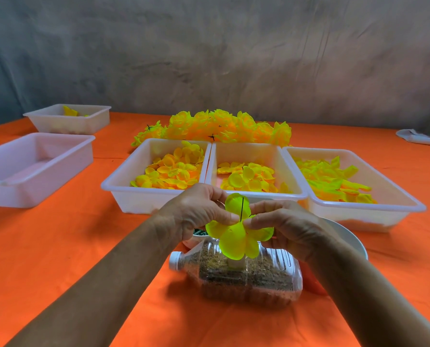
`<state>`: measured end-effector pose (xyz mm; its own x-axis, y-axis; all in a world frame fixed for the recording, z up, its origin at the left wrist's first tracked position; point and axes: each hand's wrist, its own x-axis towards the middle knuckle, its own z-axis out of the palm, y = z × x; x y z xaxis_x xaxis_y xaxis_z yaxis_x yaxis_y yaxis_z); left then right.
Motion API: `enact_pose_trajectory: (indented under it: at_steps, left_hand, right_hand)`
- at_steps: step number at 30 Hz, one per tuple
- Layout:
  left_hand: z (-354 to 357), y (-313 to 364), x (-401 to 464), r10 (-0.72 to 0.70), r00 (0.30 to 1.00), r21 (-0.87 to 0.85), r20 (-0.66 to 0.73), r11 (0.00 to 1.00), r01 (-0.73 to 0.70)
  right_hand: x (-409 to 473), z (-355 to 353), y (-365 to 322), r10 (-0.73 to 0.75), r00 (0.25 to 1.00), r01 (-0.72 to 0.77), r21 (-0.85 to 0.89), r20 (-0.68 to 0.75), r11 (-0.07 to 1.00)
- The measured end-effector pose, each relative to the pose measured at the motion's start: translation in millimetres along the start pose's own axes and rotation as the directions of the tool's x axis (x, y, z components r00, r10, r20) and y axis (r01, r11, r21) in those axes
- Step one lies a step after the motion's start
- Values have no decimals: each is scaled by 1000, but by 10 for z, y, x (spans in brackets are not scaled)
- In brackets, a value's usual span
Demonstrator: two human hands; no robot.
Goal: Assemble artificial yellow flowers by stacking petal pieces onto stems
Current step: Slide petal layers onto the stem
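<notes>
A yellow petal piece [235, 240] sits on a thin dark stem [241, 207] that stands upright above a plastic bottle [246, 274] lying on its side and filled with brown grains. My left hand [198, 211] pinches the petal piece from the left. My right hand [284, 226] pinches it from the right. Both sets of fingertips meet at the stem. Three white trays hold loose yellow petals: the left tray [123, 189], the middle tray [259, 196] and the right tray [359, 211].
A heap of finished yellow flowers [216, 127] lies behind the trays. Two more white trays [33, 166] [68, 118] stand at the left. A small cup of green pieces [196, 236] and a white bowl [349, 236] are partly hidden by my hands. An orange cloth [58, 246] covers the table.
</notes>
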<state>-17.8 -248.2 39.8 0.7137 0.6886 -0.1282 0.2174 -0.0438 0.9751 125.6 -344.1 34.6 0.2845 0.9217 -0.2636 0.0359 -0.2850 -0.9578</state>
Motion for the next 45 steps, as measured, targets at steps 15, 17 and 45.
enact_pose_trajectory:
  at_steps: [15, 17, 45]
  left_hand:
    - [-78, -104, -9, -86, 996, -31, 7, 996, 86]
    - [-75, -123, -17, -86, 996, -7, -13, 996, 86]
    - [85, -194, -191, 385, 916, 285, -114, 896, -341]
  right_hand:
    - [-25, -27, 98, 12, 1000, -12, 6, -3, 1000]
    - [-15, -29, 110, 20, 1000, -20, 8, -4, 1000]
    - [-66, -107, 81, 4, 1000, -4, 51, -2, 999]
